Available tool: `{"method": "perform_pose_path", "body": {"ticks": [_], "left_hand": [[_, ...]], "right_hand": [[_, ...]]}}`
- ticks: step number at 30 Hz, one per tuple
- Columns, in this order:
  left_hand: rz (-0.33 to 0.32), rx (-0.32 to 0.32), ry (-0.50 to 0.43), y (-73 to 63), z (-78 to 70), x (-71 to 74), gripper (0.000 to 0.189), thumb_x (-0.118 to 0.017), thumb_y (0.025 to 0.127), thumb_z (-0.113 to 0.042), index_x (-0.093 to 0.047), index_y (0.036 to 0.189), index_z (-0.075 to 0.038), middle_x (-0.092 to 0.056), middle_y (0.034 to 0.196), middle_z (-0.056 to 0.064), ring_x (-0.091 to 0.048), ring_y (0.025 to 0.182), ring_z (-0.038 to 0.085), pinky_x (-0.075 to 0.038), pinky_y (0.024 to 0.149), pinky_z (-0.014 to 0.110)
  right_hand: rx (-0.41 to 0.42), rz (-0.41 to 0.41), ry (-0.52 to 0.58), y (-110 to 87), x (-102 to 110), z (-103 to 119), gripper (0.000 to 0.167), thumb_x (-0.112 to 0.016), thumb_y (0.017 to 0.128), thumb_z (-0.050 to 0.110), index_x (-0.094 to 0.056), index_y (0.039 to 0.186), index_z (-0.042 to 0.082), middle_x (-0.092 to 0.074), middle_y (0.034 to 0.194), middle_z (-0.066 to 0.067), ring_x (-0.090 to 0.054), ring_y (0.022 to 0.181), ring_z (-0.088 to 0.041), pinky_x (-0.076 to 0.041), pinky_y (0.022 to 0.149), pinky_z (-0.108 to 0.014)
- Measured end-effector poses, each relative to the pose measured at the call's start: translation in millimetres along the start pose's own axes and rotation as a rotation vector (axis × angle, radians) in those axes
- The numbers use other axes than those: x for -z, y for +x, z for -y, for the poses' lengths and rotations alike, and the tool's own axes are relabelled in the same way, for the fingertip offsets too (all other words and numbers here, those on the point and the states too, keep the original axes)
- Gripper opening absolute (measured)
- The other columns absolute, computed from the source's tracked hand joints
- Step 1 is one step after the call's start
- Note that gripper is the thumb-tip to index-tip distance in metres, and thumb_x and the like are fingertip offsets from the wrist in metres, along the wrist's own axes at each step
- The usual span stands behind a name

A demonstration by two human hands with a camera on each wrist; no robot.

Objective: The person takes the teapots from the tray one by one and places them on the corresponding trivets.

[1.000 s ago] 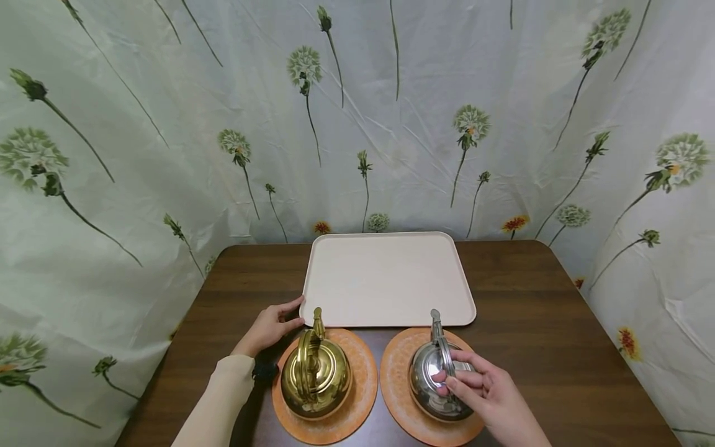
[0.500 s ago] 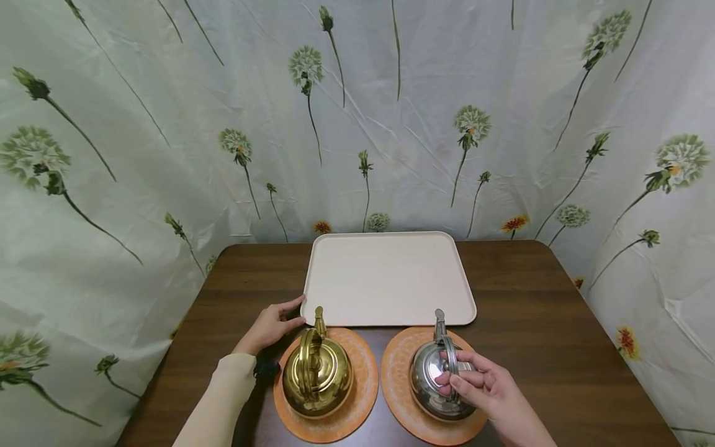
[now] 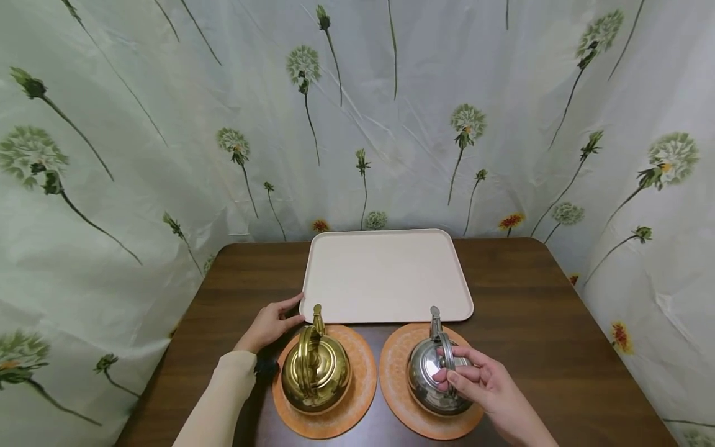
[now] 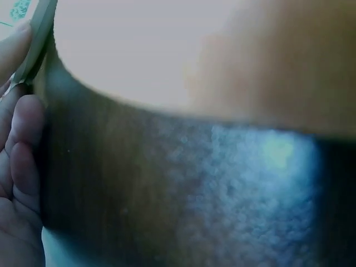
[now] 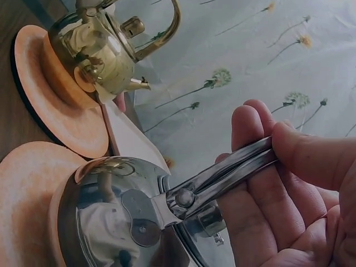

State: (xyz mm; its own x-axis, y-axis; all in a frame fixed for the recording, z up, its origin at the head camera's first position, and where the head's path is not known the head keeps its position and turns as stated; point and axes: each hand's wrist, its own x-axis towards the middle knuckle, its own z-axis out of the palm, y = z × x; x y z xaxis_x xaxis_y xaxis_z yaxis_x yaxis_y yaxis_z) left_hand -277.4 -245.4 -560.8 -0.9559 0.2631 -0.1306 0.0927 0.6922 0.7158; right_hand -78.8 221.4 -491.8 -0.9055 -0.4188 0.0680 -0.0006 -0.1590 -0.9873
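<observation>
In the head view my right hand [image 3: 486, 382] grips the arched handle [image 5: 233, 169] of a silver kettle [image 3: 427, 388]. The thumb lies on one side of that handle and the fingers curl round the other. The kettle stands over a round orange mat [image 3: 393, 397], spout pointing away from me. Far to the left, my left hand [image 3: 267, 326] touches the front left corner of a pale tray [image 3: 385, 276] with extended index finger and thumb. A gold kettle [image 3: 326, 379] sits beside that hand, on another orange mat [image 3: 365, 382]. The left wrist view is mostly blurred.
Both kettles and the tray are on a brown wooden table [image 3: 536, 347]. The tray lies behind the kettles, towards the table's far edge. A white curtain [image 3: 402, 143] printed with dandelions hangs round the back and sides.
The silver kettle's handle and spout shift slightly right, then back left. The camera view moves a little. Both hands keep nearly the same places.
</observation>
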Motion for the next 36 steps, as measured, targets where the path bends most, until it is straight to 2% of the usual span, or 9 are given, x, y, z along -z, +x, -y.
{"method": "perform_pose_path", "body": {"ticks": [6,8,12,20,23,25,27,31,36], "left_hand": [[-0.002,0.0,0.004,-5.7,2.5,2.4,0.066,-0.075,0.102,-0.037,-0.051,0.162,-0.025,-0.056,0.159,0.021,-0.069,0.103,0.031,-0.048,0.078,0.032],[-0.002,0.007,-0.003,-7.6,3.5,3.7,0.066,-0.076,0.101,-0.038,-0.051,0.161,-0.027,-0.056,0.159,0.02,-0.069,0.1,0.031,-0.048,0.078,0.031],[0.013,0.015,-0.031,-9.7,4.2,6.0,0.067,-0.076,0.101,-0.039,-0.05,0.162,-0.028,-0.056,0.158,0.022,-0.049,0.062,0.022,-0.045,0.07,0.031],[-0.011,0.005,-0.008,-13.2,1.0,4.3,0.066,-0.077,0.1,-0.037,-0.052,0.161,-0.028,-0.055,0.159,0.021,-0.04,0.062,0.017,-0.042,0.072,0.034],[-0.011,0.003,0.005,-14.3,0.4,3.0,0.066,-0.077,0.1,-0.038,-0.052,0.161,-0.029,-0.073,0.126,0.022,-0.038,0.059,0.015,-0.04,0.067,0.032],[-0.008,0.006,0.004,-14.8,-0.4,2.7,0.066,-0.077,0.1,-0.038,-0.051,0.161,-0.029,-0.07,0.096,0.014,-0.037,0.056,0.014,-0.038,0.063,0.031],[-0.01,0.007,0.006,-14.8,-1.7,2.4,0.066,-0.077,0.1,-0.037,-0.052,0.161,-0.029,-0.06,0.081,0.007,-0.037,0.055,0.014,-0.038,0.061,0.03],[-0.005,-0.001,0.006,-14.1,-4.4,0.8,0.065,-0.078,0.1,-0.037,-0.053,0.16,-0.028,-0.067,0.088,0.009,-0.041,0.057,0.014,-0.04,0.062,0.029],[0.015,-0.017,-0.027,-18.3,-6.6,1.7,0.064,-0.075,0.102,-0.038,-0.054,0.16,-0.022,-0.073,0.133,0.021,-0.069,0.075,0.025,-0.057,0.073,0.038]], "right_hand": [[0.008,0.001,-0.02,0.4,-3,3,0.032,-0.05,0.112,-0.001,-0.052,0.143,0.005,-0.082,0.116,0.002,-0.079,0.105,-0.011,-0.059,0.094,-0.023],[0.023,0.011,-0.019,0.3,-4,3,0.033,-0.049,0.111,-0.003,-0.052,0.143,0.006,-0.082,0.117,0.002,-0.079,0.106,-0.011,-0.059,0.094,-0.023],[-0.01,0.005,0.002,0.0,-5,3,0.032,-0.05,0.112,-0.001,-0.053,0.142,0.009,-0.082,0.117,0.002,-0.079,0.106,-0.012,-0.06,0.094,-0.024],[-0.062,0.005,-0.032,-2.1,-6,11,0.035,-0.053,0.111,0.0,-0.047,0.142,-0.014,-0.082,0.117,0.002,-0.079,0.108,-0.012,-0.059,0.095,-0.024],[-0.045,0.027,-0.033,-2.6,-5,12,0.032,-0.053,0.11,-0.001,-0.051,0.141,-0.01,-0.082,0.119,0.001,-0.078,0.109,-0.012,-0.06,0.095,-0.024],[-0.042,0.042,-0.028,-2.5,-3,12,0.031,-0.052,0.111,-0.002,-0.054,0.141,-0.006,-0.081,0.12,0.0,-0.078,0.111,-0.012,-0.06,0.095,-0.024],[-0.048,0.052,-0.031,-2.3,-1,14,0.032,-0.052,0.111,-0.002,-0.054,0.142,-0.007,-0.081,0.121,-0.001,-0.078,0.112,-0.011,-0.06,0.096,-0.024],[-0.093,0.048,-0.058,-3.4,5,16,0.042,-0.052,0.112,0.001,-0.044,0.146,-0.022,-0.08,0.122,0.001,-0.077,0.112,-0.01,-0.06,0.095,-0.023],[-0.087,-0.019,-0.236,-7.6,17,23,0.042,-0.054,0.111,0.002,-0.047,0.143,-0.024,-0.078,0.121,0.013,-0.074,0.111,-0.002,-0.06,0.09,-0.021]]}}
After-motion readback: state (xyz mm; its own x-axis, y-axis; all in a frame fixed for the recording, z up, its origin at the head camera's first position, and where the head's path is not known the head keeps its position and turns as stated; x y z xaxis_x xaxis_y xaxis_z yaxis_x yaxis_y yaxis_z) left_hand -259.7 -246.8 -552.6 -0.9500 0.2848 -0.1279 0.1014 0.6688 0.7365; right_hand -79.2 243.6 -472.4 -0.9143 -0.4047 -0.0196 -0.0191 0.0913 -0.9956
